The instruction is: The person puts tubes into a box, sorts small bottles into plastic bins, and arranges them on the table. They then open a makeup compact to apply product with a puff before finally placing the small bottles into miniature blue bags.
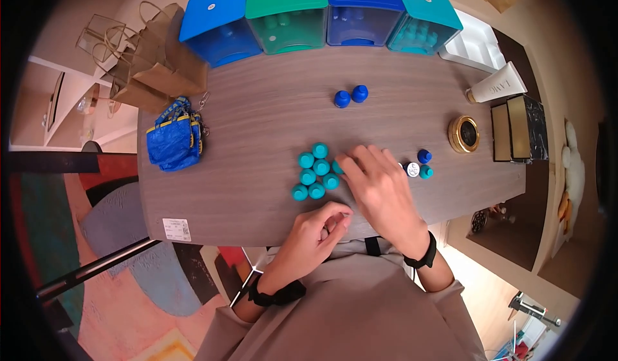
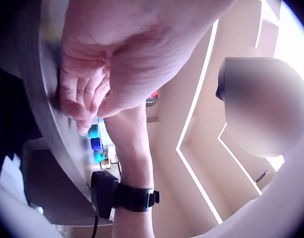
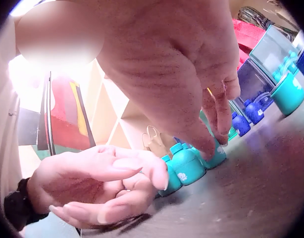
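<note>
My right hand (image 1: 380, 184) reaches over the table and pinches a small teal bottle (image 1: 337, 167) between thumb and fingers. That bottle (image 3: 217, 157) stands at the edge of a cluster of several teal bottles (image 1: 308, 177), close beside its neighbours. Loosely curled, my left hand (image 1: 315, 235) rests at the front edge of the table, just below the cluster. Its fingers (image 3: 125, 208) hold nothing in the right wrist view. Right of my right hand sit a dark blue bottle (image 1: 424, 156), a teal bottle (image 1: 426, 171) and a round white top (image 1: 413, 170) partly hidden by the hand.
Two dark blue bottles (image 1: 342, 99) stand farther back. Boxes in blue, green (image 1: 286, 29) and teal line the far edge, with bottles inside. A blue bag (image 1: 174, 143) and paper bags (image 1: 168, 65) are left; a gold-rimmed jar (image 1: 463, 134), white tube (image 1: 499, 84) and box (image 1: 518, 129) right.
</note>
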Motion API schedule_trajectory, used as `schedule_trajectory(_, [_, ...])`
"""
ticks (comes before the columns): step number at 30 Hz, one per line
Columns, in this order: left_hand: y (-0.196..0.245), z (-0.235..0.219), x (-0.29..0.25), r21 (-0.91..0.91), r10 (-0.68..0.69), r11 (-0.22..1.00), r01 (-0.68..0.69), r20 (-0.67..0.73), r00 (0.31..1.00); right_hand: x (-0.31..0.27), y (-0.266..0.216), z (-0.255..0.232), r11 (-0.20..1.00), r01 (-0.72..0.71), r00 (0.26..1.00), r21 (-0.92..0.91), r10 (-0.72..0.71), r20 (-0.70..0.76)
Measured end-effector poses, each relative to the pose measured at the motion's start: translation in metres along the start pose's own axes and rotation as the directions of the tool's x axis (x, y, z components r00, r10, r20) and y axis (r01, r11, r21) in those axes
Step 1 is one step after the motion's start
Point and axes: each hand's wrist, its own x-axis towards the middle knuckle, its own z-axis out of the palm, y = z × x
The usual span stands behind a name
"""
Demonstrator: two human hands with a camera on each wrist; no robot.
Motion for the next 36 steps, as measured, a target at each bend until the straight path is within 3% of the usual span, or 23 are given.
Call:
schedule_trajectory(4, [0.004, -0.001, 0.002, -0.102, -0.063, 0.993, 0.065, 0.028, 0.998, -0.020, -0.002, -0.021, 0.997, -0.027, 0.999, 0.068, 0.026, 0.020])
schedule_trajectory(6, [0.008, 0.002, 0.004, -0.303, -0.165, 0.936, 0.182, 0.080, 0.983, -0.034, -0.011, -0.035, 0.916, -0.196, 0.978, 0.351, 0.207, 0.007])
schedule_trajectory(7, [0.011, 0.005, 0.005, -0.305, -0.165, 0.934, 0.184, 0.089, 0.982, -0.044, -0.012, -0.036, 0.886, -0.230, 0.969, 0.402, 0.248, 0.007])
schedule_trajectory(9, [0.017, 0.014, 0.010, -0.527, -0.163, 0.820, 0.222, 0.157, 0.974, -0.053, -0.014, -0.039, 0.878, -0.209, 0.974, 0.431, 0.226, 0.012])
schedule_trajectory(12, [0.019, 0.034, 0.023, -0.425, -0.167, 0.883, 0.200, 0.114, 0.979, -0.063, -0.019, -0.037, 0.860, -0.198, 0.975, 0.470, 0.224, 0.000])
schedule_trajectory(15, [0.026, 0.051, 0.034, -0.400, -0.143, 0.907, 0.132, 0.003, 0.990, -0.073, -0.022, -0.028, 0.796, -0.265, 0.943, 0.545, 0.332, -0.025])
schedule_trajectory(17, [0.025, 0.061, 0.036, -0.385, -0.146, 0.916, 0.116, -0.048, 0.988, -0.078, -0.025, -0.019, 0.697, -0.397, 0.838, 0.597, 0.540, -0.074])
schedule_trajectory(18, [0.018, 0.066, 0.037, -0.366, -0.095, 0.928, 0.064, -0.066, 0.993, -0.078, -0.022, -0.016, 0.695, -0.397, 0.837, 0.599, 0.543, -0.075])
schedule_trajectory(20, [0.009, 0.075, 0.039, -0.343, -0.043, 0.939, 0.013, -0.080, 0.996, -0.076, -0.015, -0.010, 0.872, -0.378, 0.889, 0.311, 0.436, -0.142])
schedule_trajectory(21, [0.007, 0.080, 0.040, -0.320, -0.028, 0.947, -0.007, -0.105, 0.994, -0.072, -0.014, -0.006, 0.876, -0.389, 0.868, 0.285, 0.452, -0.206])
schedule_trajectory(24, [0.014, 0.084, 0.045, -0.259, -0.021, 0.966, -0.012, -0.124, 0.992, -0.071, -0.011, -0.009, 0.896, -0.404, 0.877, 0.187, 0.437, -0.199])
schedule_trajectory(26, [0.017, 0.085, 0.051, -0.179, 0.065, 0.979, -0.092, -0.153, 0.986, -0.074, -0.007, -0.007, 0.900, -0.382, 0.882, 0.212, 0.423, -0.208])
schedule_trajectory(29, [0.023, 0.084, 0.056, -0.090, 0.060, 0.994, -0.067, -0.074, 0.995, -0.079, 0.003, -0.015, 0.925, -0.317, 0.904, 0.211, 0.362, -0.226])
schedule_trajectory(33, [0.020, 0.099, 0.067, -0.171, 0.170, 0.971, -0.168, -0.002, 0.985, -0.092, 0.012, -0.034, 0.946, -0.285, 0.926, 0.154, 0.313, -0.212])
schedule_trajectory(36, [0.030, 0.109, 0.071, -0.291, 0.156, 0.949, -0.122, 0.096, 0.983, -0.103, 0.017, -0.044, 0.953, -0.279, 0.931, 0.122, 0.299, -0.211])
